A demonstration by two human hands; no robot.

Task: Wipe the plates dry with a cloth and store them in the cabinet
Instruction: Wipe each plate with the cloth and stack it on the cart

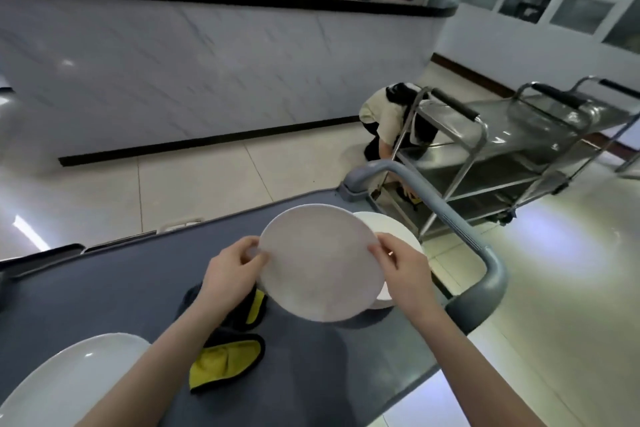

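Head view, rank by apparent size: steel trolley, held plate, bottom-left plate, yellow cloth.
1. steel trolley
2. held plate and bottom-left plate: alike; the latter is nearer and cropped, so unranked
3. yellow cloth

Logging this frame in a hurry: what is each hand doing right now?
Left hand: pinches the left rim of the raised plate.
Right hand: pinches the right rim of the same plate.

A round plate (320, 262) is held tilted above a grey cart top (104, 295), pinched at its rim by the left hand (230, 276) and the right hand (403, 270). A yellow-and-black cloth (227, 359) is laid beneath.
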